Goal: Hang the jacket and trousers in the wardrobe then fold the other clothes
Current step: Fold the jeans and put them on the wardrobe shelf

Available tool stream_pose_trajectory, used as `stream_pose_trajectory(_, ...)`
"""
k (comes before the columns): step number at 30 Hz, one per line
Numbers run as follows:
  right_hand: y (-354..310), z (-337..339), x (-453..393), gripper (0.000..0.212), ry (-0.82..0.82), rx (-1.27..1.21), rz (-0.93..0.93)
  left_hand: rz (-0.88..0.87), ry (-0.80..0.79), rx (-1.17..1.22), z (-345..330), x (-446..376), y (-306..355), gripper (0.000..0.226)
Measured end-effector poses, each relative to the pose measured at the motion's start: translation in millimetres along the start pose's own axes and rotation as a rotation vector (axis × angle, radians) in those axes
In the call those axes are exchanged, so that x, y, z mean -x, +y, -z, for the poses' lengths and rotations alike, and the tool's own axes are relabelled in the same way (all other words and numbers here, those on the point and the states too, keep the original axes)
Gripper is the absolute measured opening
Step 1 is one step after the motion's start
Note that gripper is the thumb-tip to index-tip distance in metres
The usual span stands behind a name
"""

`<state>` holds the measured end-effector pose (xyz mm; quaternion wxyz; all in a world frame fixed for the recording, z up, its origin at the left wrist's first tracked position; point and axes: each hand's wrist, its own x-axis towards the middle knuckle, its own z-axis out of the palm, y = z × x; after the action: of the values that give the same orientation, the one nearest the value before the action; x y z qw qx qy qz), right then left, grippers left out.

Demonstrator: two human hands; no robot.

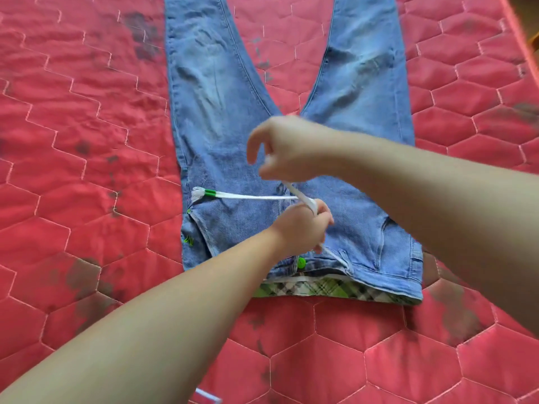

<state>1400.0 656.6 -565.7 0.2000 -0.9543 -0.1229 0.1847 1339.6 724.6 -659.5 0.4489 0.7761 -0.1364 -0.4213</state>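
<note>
Jeans (221,118) flat on red quilted bed cover (73,112), waistband near, legs splayed toward far edge; white drawstring (256,196) crosses hip area, frayed green-banded end lying left. Left hand (303,225) pinches drawstring at fly; right hand (285,147) above, fingers curled, seemingly gripping other strand, though blur hides contact. Step judged: tying or tidying drawstring before hanging; keep strands taut, knot centred over green button (301,262), ends flat. Plaid lining (320,288) shows at waistband. Green stitching on left pocket unreadable; no legible brand.
</note>
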Motion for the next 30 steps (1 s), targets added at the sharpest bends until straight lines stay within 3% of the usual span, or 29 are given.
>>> stream_pose_trajectory(3,8.3,-34.1,-0.9,0.03,-0.302,0.184,-0.081,-0.103,-0.186,-0.646,1.3,-7.3,-1.4,0.032)
stream_pose_trajectory(5,17.2,-52.7,5.0,0.034,-0.492,0.224,-0.155,-0.177,-0.304,-0.9,1.7,-7.8,-4.4,0.041)
stream_pose_trajectory(8,40.1,-62.8,15.6,0.03,-0.551,0.015,-0.357,-0.182,-0.372,-0.685,5.2,0.2,-13.1,0.042)
stream_pose_trajectory(10,58.6,-64.8,24.2,0.024,-0.397,-0.115,-0.524,-0.107,-0.244,-0.464,14.2,5.4,-18.7,0.038)
stream_pose_trajectory(14,94.1,-62.3,39.1,0.014,0.11,-0.613,-0.846,0.095,0.118,0.072,33.4,0.9,-29.9,0.041)
stream_pose_trajectory(18,111.9,-53.3,43.8,0.015,0.302,-0.766,-0.965,0.226,0.267,0.28,46.4,-2.4,-36.5,0.027)
stream_pose_trajectory(20,115.3,-53.9,46.7,0.018,0.262,-0.647,-0.926,0.279,0.295,0.345,47.7,-2.9,-37.2,0.023)
stream_pose_trajectory(23,110.5,-59.9,56.3,0.015,-0.035,-0.152,-0.674,0.326,0.358,0.412,47.2,-4.7,-35.8,0.017)
stream_pose_trajectory(25,103.7,-69.5,61.8,0.025,-0.089,-0.005,-0.539,0.343,0.421,0.397,45.4,-7.7,-36.9,0.008)
stream_pose_trajectory(26,100.0,-75.0,63.0,0.032,-0.087,0.031,-0.469,0.338,0.453,0.352,44.6,-8.8,-37.8,0.002)
stream_pose_trajectory(28,91.9,-85.1,64.2,0.038,-0.148,0.079,-0.324,0.288,0.489,0.155,42.1,-10.4,-44.3,0.026)
stream_pose_trajectory(30,86.6,-95.3,67.3,0.033,-0.168,0.041,-0.281,0.157,0.534,-0.202,39.8,-1.9,-51.8,0.041)
